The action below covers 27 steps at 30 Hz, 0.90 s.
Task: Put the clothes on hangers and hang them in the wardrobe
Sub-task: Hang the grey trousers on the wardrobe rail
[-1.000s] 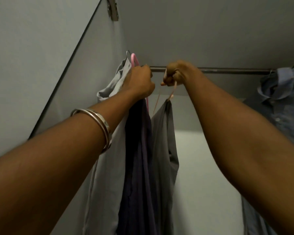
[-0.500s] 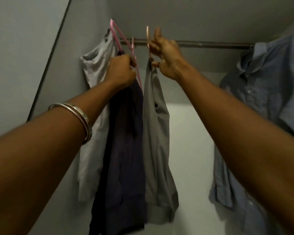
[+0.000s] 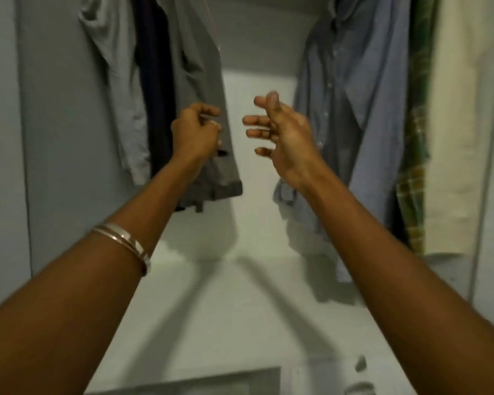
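My left hand (image 3: 196,132) is curled up in front of the grey trousers (image 3: 203,109). I cannot tell if its grip pinches the cloth or holds nothing. My right hand (image 3: 280,129) has its fingers spread apart and holds nothing.

The grey trousers hang long, straight up and down, just behind my left grip. A dark garment (image 3: 154,89) and a pale grey shirt (image 3: 117,89) hang further left of that grip. To the right of my right grip hangs a blue shirt (image 3: 351,109). Past it are a green checked shirt (image 3: 414,138) and a cream cloth (image 3: 462,124).

There is an open gap between my two grips, between the trousers and the blue shirt. I think these clothes are hung now. The rail and hangers are above my view. I see no loose clothes here, so I think the next one lies somewhere behind me.
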{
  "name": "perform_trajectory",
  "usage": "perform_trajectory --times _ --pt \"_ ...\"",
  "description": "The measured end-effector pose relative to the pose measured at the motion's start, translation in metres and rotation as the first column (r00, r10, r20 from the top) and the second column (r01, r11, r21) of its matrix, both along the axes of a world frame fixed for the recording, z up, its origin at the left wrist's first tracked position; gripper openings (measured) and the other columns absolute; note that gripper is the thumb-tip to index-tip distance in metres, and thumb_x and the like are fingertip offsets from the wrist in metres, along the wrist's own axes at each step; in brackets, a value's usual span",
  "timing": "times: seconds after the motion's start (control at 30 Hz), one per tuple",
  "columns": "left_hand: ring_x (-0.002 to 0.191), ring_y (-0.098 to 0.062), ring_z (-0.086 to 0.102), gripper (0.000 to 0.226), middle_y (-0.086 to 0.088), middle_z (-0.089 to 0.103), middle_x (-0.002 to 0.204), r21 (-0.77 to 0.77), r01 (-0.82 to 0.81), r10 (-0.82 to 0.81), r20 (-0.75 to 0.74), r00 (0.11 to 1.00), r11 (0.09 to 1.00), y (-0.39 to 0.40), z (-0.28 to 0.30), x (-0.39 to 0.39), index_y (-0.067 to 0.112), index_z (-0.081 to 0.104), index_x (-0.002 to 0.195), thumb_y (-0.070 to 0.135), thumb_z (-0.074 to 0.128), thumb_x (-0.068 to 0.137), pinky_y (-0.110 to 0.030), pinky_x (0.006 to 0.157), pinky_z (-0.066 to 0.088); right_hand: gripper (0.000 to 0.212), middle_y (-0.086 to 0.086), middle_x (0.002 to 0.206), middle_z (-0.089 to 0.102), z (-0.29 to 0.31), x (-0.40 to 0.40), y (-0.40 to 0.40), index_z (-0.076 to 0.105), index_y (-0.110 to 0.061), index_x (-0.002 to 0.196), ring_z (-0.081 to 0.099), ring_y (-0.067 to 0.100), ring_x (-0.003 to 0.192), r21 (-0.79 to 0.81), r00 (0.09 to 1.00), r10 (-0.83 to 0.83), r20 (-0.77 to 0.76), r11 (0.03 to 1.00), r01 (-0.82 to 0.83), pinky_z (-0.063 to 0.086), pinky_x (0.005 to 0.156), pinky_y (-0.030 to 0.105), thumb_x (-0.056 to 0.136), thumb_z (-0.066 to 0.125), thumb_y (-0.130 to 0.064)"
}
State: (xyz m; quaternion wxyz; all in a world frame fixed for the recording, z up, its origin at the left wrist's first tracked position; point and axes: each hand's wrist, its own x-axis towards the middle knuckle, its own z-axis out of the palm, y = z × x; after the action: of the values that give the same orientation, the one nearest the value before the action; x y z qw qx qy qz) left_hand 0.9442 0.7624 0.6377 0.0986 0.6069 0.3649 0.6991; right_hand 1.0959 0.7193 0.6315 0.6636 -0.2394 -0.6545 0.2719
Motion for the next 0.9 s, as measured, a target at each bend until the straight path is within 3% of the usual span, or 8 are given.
perform_trajectory --times 0.07,0.2,0.4,0.53,0.67,0.77,0.9 --pt "0.053 -0.013 0.059 0.028 -0.005 0.067 0.084 -0.100 0.155 -0.151 0.045 0.988 0.983 -0.018 -0.038 0.026 0.016 0.059 0.101 -0.002 0.041 0.089 -0.022 0.045 0.048 0.038 0.004 0.095 0.071 -0.051 0.022 -0.032 0.061 -0.016 0.117 0.061 0.016 0.082 -0.068 0.998 -0.040 -0.045 0.997 0.037 0.044 0.065 0.028 0.100 0.041 -0.045" --pt "0.054 -0.015 0.061 0.026 -0.005 0.068 0.082 -0.210 0.428 -0.420 0.086 0.904 0.879 -0.060 -0.117 0.076 0.016 0.061 0.104 0.001 0.046 0.090 -0.023 0.047 0.049 0.035 0.003 0.087 0.070 -0.146 0.061 -0.098 0.062 -0.014 0.120 0.060 0.016 0.076 -0.208 0.965 -0.223 -0.140 0.959 0.191 0.044 0.061 0.027 0.100 0.045 -0.038" --pt "0.060 -0.013 0.063 0.021 -0.003 0.070 0.085 -0.501 0.720 -0.755 0.182 0.630 0.480 -0.186 -0.268 0.165 0.018 0.064 0.106 0.007 0.051 0.092 -0.024 0.052 0.051 0.037 0.008 0.091 0.067 -0.282 0.099 -0.266 0.060 -0.012 0.124 0.058 0.021 0.078 -0.461 0.767 -0.598 -0.233 0.762 0.454 0.042 0.063 0.030 0.100 0.044 -0.037" --pt "0.064 -0.013 0.065 0.021 -0.003 0.071 0.086 -0.671 0.729 -0.917 0.192 0.350 0.138 -0.307 -0.358 0.205 0.019 0.065 0.105 0.009 0.052 0.092 -0.025 0.055 0.052 0.039 0.007 0.089 0.068 -0.354 0.096 -0.400 0.059 -0.012 0.127 0.058 0.019 0.077 -0.587 0.532 -0.816 -0.225 0.550 0.595 0.044 0.067 0.031 0.100 0.044 -0.037" --pt "0.073 -0.019 0.069 0.017 -0.004 0.072 0.084 -0.777 0.619 -0.983 0.180 0.040 -0.117 -0.446 -0.422 0.220 0.019 0.067 0.102 0.012 0.056 0.090 -0.024 0.055 0.052 0.035 0.007 0.088 0.067 -0.411 0.064 -0.540 0.060 -0.014 0.123 0.057 0.023 0.080 -0.695 0.233 -0.964 -0.131 0.257 0.672 0.045 0.072 0.035 0.101 0.044 -0.036" --pt "0.070 -0.016 0.067 0.018 -0.003 0.071 0.085 -0.827 0.516 -0.973 0.160 -0.166 -0.224 -0.540 -0.460 0.216 0.018 0.066 0.103 0.011 0.054 0.092 -0.026 0.058 0.054 0.029 0.007 0.086 0.067 -0.449 0.029 -0.631 0.063 -0.017 0.119 0.057 0.022 0.077 -0.748 0.023 -0.996 -0.090 0.082 0.659 0.045 0.065 0.028 0.102 0.044 -0.032" --pt "0.060 -0.014 0.061 0.017 -0.003 0.070 0.081 -0.899 0.301 -0.886 0.171 -0.430 -0.319 -0.669 -0.507 0.191 0.017 0.065 0.099 0.008 0.051 0.092 -0.024 0.052 0.049 0.022 0.008 0.074 0.062 -0.492 -0.037 -0.746 0.063 -0.010 0.110 0.053 0.008 0.053 -0.823 -0.342 -0.935 -0.094 -0.120 0.556 0.037 0.047 0.016 0.102 0.045 -0.019"
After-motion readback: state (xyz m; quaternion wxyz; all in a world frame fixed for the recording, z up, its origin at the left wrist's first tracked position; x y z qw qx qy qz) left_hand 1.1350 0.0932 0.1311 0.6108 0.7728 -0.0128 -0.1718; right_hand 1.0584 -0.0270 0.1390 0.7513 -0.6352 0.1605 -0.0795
